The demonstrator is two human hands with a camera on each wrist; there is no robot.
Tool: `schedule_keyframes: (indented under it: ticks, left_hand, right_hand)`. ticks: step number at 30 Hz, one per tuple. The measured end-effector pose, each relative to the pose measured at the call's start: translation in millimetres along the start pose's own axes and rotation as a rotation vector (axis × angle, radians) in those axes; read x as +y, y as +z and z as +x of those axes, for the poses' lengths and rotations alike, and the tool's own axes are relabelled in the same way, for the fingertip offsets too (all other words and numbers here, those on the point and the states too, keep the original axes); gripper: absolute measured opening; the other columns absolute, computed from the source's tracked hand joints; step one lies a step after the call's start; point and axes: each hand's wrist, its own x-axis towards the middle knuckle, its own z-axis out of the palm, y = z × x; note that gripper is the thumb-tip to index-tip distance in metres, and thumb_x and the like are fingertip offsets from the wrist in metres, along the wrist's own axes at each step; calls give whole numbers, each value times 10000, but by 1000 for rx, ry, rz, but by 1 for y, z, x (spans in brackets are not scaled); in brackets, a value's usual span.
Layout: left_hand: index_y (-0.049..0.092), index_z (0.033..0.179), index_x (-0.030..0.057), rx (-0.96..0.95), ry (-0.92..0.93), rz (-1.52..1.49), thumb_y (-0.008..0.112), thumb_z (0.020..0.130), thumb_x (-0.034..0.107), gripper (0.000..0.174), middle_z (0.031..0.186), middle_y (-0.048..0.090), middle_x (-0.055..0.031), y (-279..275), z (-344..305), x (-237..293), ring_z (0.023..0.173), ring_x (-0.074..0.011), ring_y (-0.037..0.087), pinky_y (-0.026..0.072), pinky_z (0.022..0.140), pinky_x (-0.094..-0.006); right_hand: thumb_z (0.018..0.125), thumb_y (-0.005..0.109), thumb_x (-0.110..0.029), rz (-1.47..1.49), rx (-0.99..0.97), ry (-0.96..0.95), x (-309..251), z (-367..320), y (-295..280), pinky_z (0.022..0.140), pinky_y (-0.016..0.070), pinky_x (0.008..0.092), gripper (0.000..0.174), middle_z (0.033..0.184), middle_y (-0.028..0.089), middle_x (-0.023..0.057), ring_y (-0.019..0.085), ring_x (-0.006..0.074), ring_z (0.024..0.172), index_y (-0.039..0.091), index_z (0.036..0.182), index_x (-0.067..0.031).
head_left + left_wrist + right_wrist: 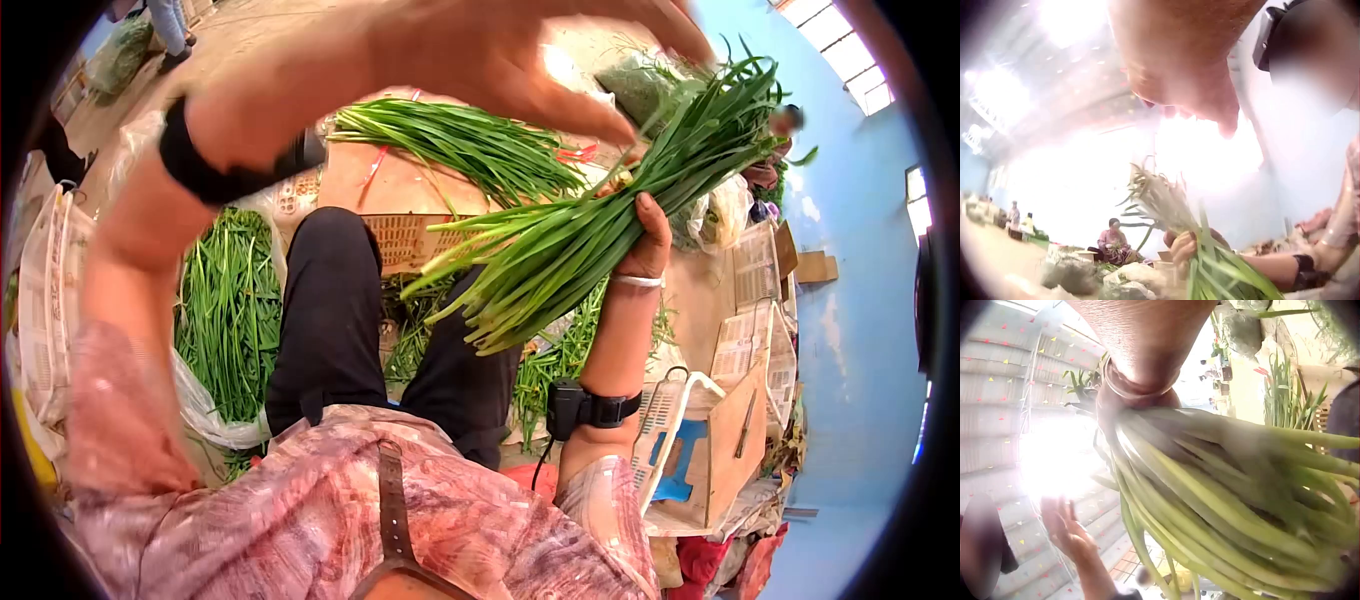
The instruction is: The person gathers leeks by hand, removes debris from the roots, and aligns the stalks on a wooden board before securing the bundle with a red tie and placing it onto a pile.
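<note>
We see the biggest mass of greens at the person's left: a heap of long green stalks lying in an opened white plastic bag on the floor. Ahead of the knees a second pile of stalks lies across a brown board, which sits on a tan lattice crate. To the right stand an open cardboard box and, beside it, a white plastic basket with something blue inside. Spread newspapers lie beyond them, and we find their print too small to read. The bunch of stalks is held in the air above the black-trousered knees, with the pale cut ends pointing down towards the lap and the leaf tips up and away. The right hand is wrapped tightly round the bunch near its middle, and the right wrist view shows the stems fanning out below that grip. The left hand is held up over the leaf end, its fingers spread wide and holding nothing. In the right wrist view we see this hand apart from the stalks.
</note>
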Motion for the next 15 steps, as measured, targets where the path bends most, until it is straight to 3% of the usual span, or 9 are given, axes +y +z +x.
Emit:
schedule_keyframes:
  ticks: [3, 4, 5, 7, 8, 11, 15]
  left_hand:
    - [392, 1310, 22, 207, -573, -379, 711, 663, 535, 885, 1303, 453, -169, 47, -73, -19, 1236, -263, 405, 324, 1024, -392]
    - [399, 1285, -42, 123, -691, -550, 639, 619, 703, 1028, 1287, 462, -184, 89, -100, -25, 1187, -263, 447, 341, 1002, -364]
    - [367, 1304, -49, -130, -704, -1019, 547, 628, 775, 1081, 1269, 482, -158, 112, -112, -24, 1172, -250, 457, 327, 1016, -372]
    - [372, 1303, -28, 20, -668, -1638, 595, 605, 752, 1070, 1237, 505, -140, 148, -141, 4, 1143, -217, 484, 367, 995, -365]
    - [372, 1303, -28, 32, -680, -1640, 595, 605, 752, 1070, 1237, 505, -140, 155, -153, 13, 1143, -217, 484, 367, 995, -365]
    - [262, 1375, -4, 367, -869, -2044, 666, 512, 730, 1203, 1337, 414, -140, 173, -181, 36, 1207, -222, 430, 343, 1017, -357]
    - [399, 1281, 20, 507, -1110, -1941, 817, 432, 578, 1099, 1167, 543, -79, 167, -191, 62, 1059, -157, 535, 452, 905, -318]
  right_hand:
    - [694, 640, -147, 101, -36, 34, 20, 10, 1, 784, 496, 404, 585, 914, 574, 173, 584, 259, 818, 427, 1197, 64]
    - [695, 641, -149, 143, -54, 41, 27, 15, 5, 785, 492, 403, 584, 916, 571, 174, 579, 260, 820, 430, 1199, 57]
    - [695, 643, -150, 185, -77, 49, 35, 22, 9, 786, 487, 401, 583, 918, 569, 175, 575, 260, 822, 433, 1200, 50]
    - [695, 648, -142, 200, -111, 81, 54, 35, 11, 785, 497, 411, 576, 940, 571, 176, 584, 265, 828, 440, 1200, 42]
    - [701, 642, -129, 195, -87, 106, 63, 43, 11, 785, 504, 412, 566, 946, 575, 178, 590, 270, 834, 439, 1201, 40]
    - [732, 613, -94, 265, -37, 200, 99, 61, 1, 792, 521, 397, 493, 934, 602, 166, 607, 276, 858, 469, 1184, 39]
    - [717, 626, -95, 387, -73, 377, 150, 75, -1, 758, 536, 390, 511, 944, 615, 160, 621, 281, 820, 477, 1184, 53]
